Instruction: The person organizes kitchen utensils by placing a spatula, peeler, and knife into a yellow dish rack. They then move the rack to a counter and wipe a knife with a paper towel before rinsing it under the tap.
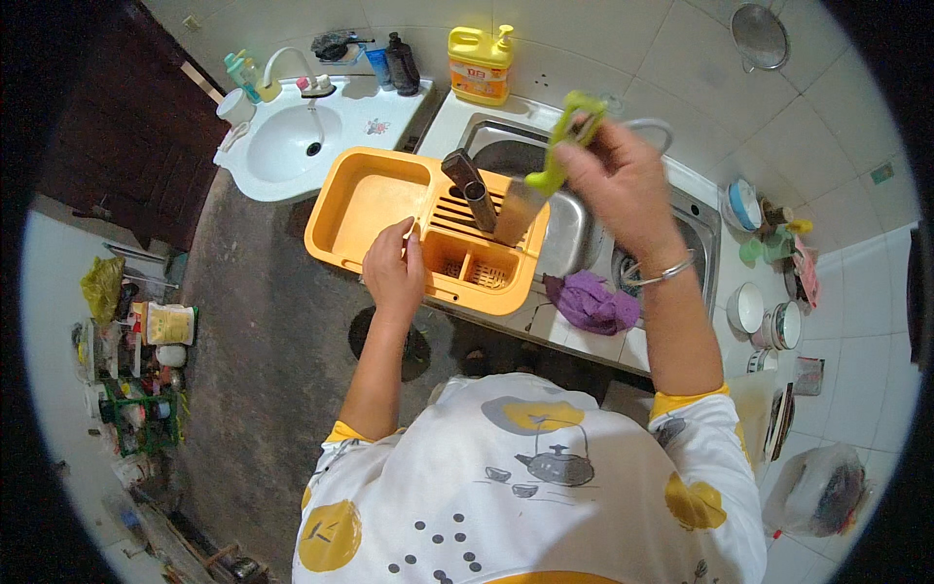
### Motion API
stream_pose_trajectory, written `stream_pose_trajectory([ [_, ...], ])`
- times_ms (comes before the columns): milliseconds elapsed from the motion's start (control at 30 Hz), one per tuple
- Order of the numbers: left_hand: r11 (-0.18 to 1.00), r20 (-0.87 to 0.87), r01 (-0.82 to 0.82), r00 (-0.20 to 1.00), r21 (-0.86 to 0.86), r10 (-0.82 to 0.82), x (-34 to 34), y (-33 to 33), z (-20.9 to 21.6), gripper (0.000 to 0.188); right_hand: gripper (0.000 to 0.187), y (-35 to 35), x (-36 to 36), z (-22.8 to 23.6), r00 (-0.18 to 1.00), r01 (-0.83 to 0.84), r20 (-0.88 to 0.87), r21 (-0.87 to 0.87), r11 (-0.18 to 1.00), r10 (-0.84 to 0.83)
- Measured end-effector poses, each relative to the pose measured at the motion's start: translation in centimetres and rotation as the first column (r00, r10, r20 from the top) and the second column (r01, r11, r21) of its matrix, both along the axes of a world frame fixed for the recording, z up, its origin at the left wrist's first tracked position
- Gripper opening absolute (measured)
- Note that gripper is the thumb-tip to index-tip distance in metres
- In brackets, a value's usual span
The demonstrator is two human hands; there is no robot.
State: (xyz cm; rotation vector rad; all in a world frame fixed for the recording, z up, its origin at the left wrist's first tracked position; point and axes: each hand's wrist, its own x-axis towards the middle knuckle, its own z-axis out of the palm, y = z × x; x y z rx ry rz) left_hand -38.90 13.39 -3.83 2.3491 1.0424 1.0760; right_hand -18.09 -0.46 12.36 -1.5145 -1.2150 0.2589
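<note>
An orange plastic rack (331, 209) straddles the counter's front edge between washbasin and sink. It has an open tray on its left, slots at the back right and two small baskets in front. Two dark-handled knives (467, 185) stand in the slots. My right hand (613, 175) grips the green handle of a knife (520, 209), whose blade points down over the slots. Whether the tip sits inside a slot I cannot tell. My left hand (389, 263) holds the rack near its front rim, fingers bent by the tray's divider.
Behind the rack lies a steel double sink (569, 238), a purple cloth (593, 302) at its front edge. A white washbasin (292, 146) stands at left. A yellow pump jug (480, 66) is against the wall. Bowls (746, 307) line the right counter.
</note>
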Motion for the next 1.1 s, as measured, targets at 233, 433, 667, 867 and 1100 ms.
stream_pose_trajectory([
  [233,1.000,0.047,-0.007,0.999,0.002,0.007,0.4,-0.1,0.0,0.018,0.028,-1.9,3.4,2.2,0.988,0.150,0.030,0.058,0.987,-0.151],
  [433,0.999,0.012,-0.036,0.999,0.015,0.036,0.7,-0.3,0.3,0.018,0.030,-1.3,3.9,-0.2,0.996,0.024,-0.086,0.152,0.988,-0.011],
  [667,0.996,0.008,-0.079,0.997,-0.028,0.079,1.0,-0.5,0.0,0.018,0.033,-0.6,5.3,-1.6,0.990,-0.035,-0.127,0.225,0.974,0.065],
  [867,0.995,-0.003,-0.098,0.995,-0.021,0.098,1.1,-0.3,-0.7,0.018,0.031,-0.8,6.4,-1.0,0.997,-0.059,-0.038,0.207,0.977,0.068],
  [1100,0.994,-0.005,-0.110,0.994,-0.005,0.110,1.1,0.0,-1.0,0.018,0.028,-0.1,6.7,-1.7,0.985,-0.141,-0.071,0.219,0.966,0.160],
])
